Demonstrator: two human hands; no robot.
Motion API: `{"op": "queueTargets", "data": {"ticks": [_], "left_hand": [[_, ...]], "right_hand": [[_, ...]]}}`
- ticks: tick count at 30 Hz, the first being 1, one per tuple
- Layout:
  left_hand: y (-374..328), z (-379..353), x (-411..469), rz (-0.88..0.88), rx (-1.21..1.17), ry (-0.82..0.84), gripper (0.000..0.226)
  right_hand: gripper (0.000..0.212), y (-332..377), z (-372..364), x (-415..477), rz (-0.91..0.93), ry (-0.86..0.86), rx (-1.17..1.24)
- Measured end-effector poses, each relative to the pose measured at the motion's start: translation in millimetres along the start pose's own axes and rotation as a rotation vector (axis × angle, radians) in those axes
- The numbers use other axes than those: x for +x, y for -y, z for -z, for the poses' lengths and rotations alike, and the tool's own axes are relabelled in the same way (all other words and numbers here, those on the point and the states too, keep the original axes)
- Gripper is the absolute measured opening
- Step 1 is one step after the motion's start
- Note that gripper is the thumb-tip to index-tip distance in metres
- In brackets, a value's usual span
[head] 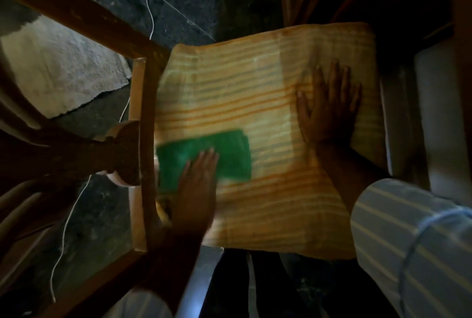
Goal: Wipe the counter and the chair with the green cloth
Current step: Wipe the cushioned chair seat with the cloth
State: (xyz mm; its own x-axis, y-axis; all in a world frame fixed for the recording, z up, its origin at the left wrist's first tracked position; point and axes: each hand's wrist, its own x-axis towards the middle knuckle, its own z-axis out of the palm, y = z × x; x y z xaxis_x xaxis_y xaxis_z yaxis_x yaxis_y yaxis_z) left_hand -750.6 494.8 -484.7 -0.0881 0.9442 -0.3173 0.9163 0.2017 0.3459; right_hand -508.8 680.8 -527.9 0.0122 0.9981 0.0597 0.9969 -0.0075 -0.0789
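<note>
While my left hand (196,184) presses the cloth (204,156) flat near the seat's (242,92) left edge, my right hand (329,105) lies spread.

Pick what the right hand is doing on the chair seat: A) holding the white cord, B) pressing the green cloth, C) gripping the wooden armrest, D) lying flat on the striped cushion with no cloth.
D: the right hand lies open, palm down, on the cushion, apart from the cloth, which the left hand presses near the cushion's left edge.
</note>
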Motion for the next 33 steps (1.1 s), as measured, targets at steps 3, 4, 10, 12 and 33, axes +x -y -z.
{"op": "queueTargets", "data": {"ticks": [3,4,10,12,33], "left_hand": [[-9.6,-3.4,-77.2,0.055,-0.087,0.097,0.054],[-12.8,0.3,-85.8,0.092,-0.133,0.103,0.047],[-43.4,65.3,1.6,0.312,-0.123,-0.285,0.026],[-55.7,76.6,59.0,0.186,-0.054,-0.467,0.021],[-56.3,-4.8,61.8,-0.303,-0.054,-0.056,0.057]], "right_hand": [[0.068,1.0,0.6,-0.9,-0.008,-0.003,-0.005],[0.068,1.4,1.2,-0.5,-0.010,0.002,-0.006],[0.069,1.1,1.1,0.2,-0.008,0.004,-0.006],[0.069,0.9,-0.3,0.0,-0.007,0.006,-0.002],[0.055,16.1,21.5,3.0,-0.112,0.150,0.156]]}}
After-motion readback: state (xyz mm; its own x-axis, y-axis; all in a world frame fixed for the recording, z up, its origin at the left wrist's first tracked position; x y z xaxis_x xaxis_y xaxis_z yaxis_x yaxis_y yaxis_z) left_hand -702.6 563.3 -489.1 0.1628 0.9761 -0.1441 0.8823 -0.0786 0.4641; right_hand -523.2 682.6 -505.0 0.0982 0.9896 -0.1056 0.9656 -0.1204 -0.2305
